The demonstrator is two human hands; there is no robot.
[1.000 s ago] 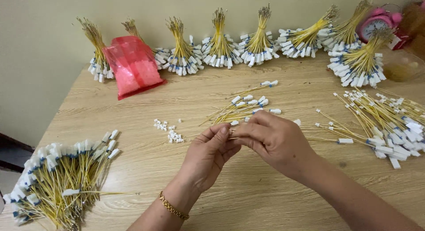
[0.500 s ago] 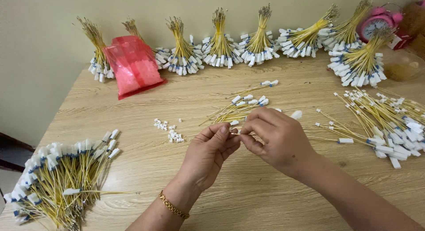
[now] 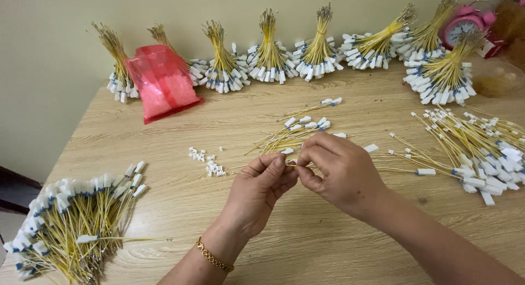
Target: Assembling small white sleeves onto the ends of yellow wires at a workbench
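Yellow wire (image 3: 293, 165) pinched between both hands, left hand (image 3: 261, 189) and right hand (image 3: 342, 173), fingertips meeting above the table (image 3: 306, 241).

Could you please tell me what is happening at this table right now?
A person's left hand and right hand meet over the wooden table, pinching a thin yellow wire between the fingertips. Just beyond lies a small loose pile of yellow wires with white plastic connectors. A heap of small white plastic pieces lies to the left. Tied bundles of yellow wires line the wall.
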